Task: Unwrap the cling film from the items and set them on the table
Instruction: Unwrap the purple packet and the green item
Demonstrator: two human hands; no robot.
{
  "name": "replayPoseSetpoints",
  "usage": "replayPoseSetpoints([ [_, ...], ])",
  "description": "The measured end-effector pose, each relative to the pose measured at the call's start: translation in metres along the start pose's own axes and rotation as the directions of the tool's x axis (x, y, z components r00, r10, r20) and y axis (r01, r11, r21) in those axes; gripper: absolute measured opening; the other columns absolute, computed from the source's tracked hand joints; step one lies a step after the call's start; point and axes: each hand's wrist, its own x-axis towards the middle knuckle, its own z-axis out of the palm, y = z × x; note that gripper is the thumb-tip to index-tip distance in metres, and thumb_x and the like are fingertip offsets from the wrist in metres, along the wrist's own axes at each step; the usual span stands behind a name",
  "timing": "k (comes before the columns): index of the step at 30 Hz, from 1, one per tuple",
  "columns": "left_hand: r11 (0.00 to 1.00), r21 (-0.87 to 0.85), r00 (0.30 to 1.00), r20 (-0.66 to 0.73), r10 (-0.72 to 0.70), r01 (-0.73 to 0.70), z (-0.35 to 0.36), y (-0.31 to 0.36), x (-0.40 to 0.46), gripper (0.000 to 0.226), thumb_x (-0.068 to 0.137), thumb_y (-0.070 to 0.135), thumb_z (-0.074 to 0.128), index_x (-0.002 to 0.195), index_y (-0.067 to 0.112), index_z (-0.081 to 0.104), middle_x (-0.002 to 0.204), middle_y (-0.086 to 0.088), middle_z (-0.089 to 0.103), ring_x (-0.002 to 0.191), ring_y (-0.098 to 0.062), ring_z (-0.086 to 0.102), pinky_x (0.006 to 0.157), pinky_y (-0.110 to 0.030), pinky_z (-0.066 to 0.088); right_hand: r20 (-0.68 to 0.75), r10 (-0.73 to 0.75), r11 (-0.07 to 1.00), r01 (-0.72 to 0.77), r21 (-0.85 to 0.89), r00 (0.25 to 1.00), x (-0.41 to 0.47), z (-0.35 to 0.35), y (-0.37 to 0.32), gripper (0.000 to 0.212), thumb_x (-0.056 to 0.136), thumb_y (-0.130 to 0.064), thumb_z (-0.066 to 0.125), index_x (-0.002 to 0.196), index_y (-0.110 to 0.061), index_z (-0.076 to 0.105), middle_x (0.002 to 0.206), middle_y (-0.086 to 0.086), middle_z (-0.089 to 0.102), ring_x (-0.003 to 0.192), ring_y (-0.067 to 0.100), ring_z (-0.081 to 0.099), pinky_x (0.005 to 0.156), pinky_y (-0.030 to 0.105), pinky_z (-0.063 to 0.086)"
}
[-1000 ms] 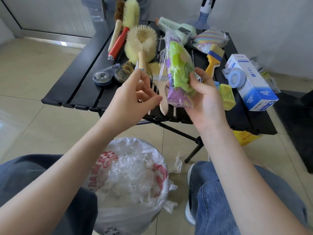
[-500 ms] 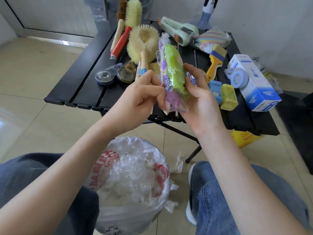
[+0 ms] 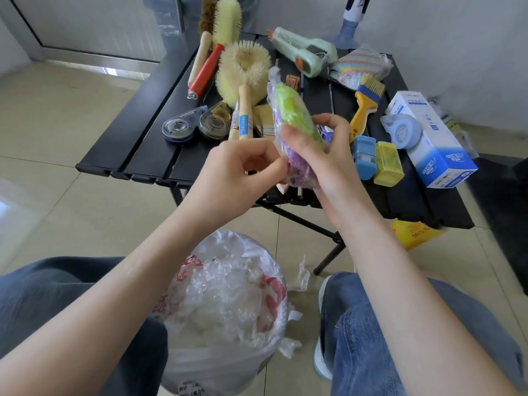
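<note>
Pale floor tiles [image 3: 57, 132] and a glass door [image 3: 94, 27] fill the left, with a black slatted folding table [image 3: 137, 150] carrying brushes [image 3: 243, 67] beside them. Above its near edge the left hand [image 3: 231, 181] pinches the cling film [image 3: 281, 160] on a green and purple wrapped item [image 3: 294, 115], which the right hand [image 3: 328, 164] grips with curled fingers. To the right lie a yellow paintbrush [image 3: 365, 104] and a blue and white box [image 3: 428, 138] before a white wall [image 3: 457, 38]; a bag of crumpled film [image 3: 228, 304] sits between the knees.

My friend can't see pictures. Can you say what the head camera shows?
Two hands hold a green and purple item wrapped in cling film; the left hand pinches the film, the right hand grips it above a black table covered in brushes.
</note>
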Motion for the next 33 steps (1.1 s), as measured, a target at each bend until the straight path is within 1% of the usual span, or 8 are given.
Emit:
replayPoseSetpoints([
  [3,0.994,0.097,0.997,-0.046,0.057,-0.053,-0.003,0.003,-0.001,0.019,0.082,0.012,0.068,0.066,0.004,0.063,0.065,-0.004,0.065,0.062,-0.015,0.059,0.065,-0.024,0.048,0.061,0.02,0.999,-0.021,0.024,0.998,0.0,-0.002,-0.001,0.045,0.07,-0.036,0.067,0.105,-0.023,0.042,0.104,0.01,0.062,0.067,0.012,0.066,0.057,0.03,0.052],
  [6,0.987,0.137,0.994,-0.053,0.097,-0.089,-0.007,0.007,-0.002,0.025,0.079,0.011,0.072,0.062,0.003,0.056,0.063,-0.008,0.06,0.058,-0.014,0.053,0.061,-0.022,0.048,0.099,0.019,0.999,-0.022,0.026,0.995,0.0,-0.004,-0.002,0.043,0.07,-0.032,0.061,0.108,-0.018,0.047,0.104,0.005,0.062,0.076,0.012,0.064,0.068,0.032,0.05],
  [11,0.972,0.21,0.994,-0.018,0.109,-0.103,-0.011,0.011,-0.004,0.027,0.073,0.023,0.073,0.064,0.011,0.051,0.063,0.004,0.057,0.062,-0.017,0.056,0.07,-0.041,0.056,0.143,-0.032,0.999,0.03,0.013,0.989,-0.001,-0.007,-0.002,0.055,0.076,-0.015,0.072,0.123,-0.015,0.045,0.114,0.01,0.065,0.099,0.022,0.068,0.075,0.032,0.054],
  [16,0.98,0.182,0.997,0.0,0.08,-0.079,-0.012,0.01,-0.001,0.03,0.075,0.013,0.076,0.068,0.013,0.047,0.067,0.001,0.052,0.062,-0.01,0.047,0.068,-0.034,0.055,0.139,-0.077,0.996,0.083,-0.035,0.987,0.002,-0.01,-0.002,0.052,0.083,0.001,0.068,0.127,-0.014,0.043,0.118,0.014,0.064,0.105,0.026,0.066,0.077,0.036,0.057],
  [19,0.996,0.088,1.0,-0.008,0.019,-0.019,-0.021,0.009,0.002,0.029,0.072,0.003,0.067,0.069,0.015,0.042,0.071,-0.007,0.048,0.067,-0.014,0.048,0.068,-0.034,0.051,0.061,-0.104,0.994,0.106,-0.037,0.993,0.007,-0.017,-0.002,0.052,0.082,0.003,0.068,0.125,-0.015,0.045,0.113,0.005,0.064,0.104,0.019,0.065,0.083,0.039,0.056],
  [23,0.996,-0.044,0.98,-0.18,-0.086,0.08,-0.045,0.003,0.006,0.022,0.065,0.002,0.055,0.072,0.021,0.045,0.077,-0.004,0.047,0.073,-0.018,0.049,0.087,-0.053,0.05,-0.135,-0.138,0.99,0.142,0.021,0.981,0.013,-0.035,-0.011,0.057,0.081,0.002,0.069,0.13,-0.012,0.045,0.117,0.004,0.063,0.105,0.017,0.065,0.08,0.033,0.055],
  [28,0.997,-0.018,0.997,-0.043,-0.069,0.069,-0.024,0.004,0.001,0.023,0.084,0.031,0.071,0.099,0.018,0.059,0.097,0.005,0.062,0.085,-0.006,0.064,0.08,-0.027,0.054,-0.067,-0.166,0.983,0.16,-0.089,0.984,0.008,-0.02,-0.003,0.063,0.071,-0.011,0.077,0.125,-0.02,0.047,0.116,0.006,0.062,0.105,0.019,0.066,0.087,0.043,0.056],
  [33,1.0,-0.022,0.995,-0.104,-0.009,0.007,-0.005,0.006,0.002,0.038,0.074,0.046,0.066,0.101,0.021,0.057,0.097,0.01,0.06,0.078,0.005,0.058,0.069,-0.011,0.047,0.066,-0.258,0.923,0.266,-0.277,0.964,-0.003,-0.005,-0.001,0.065,0.078,-0.016,0.079,0.133,-0.02,0.044,0.116,-0.004,0.062,0.104,0.007,0.063,0.086,0.027,0.054],
])
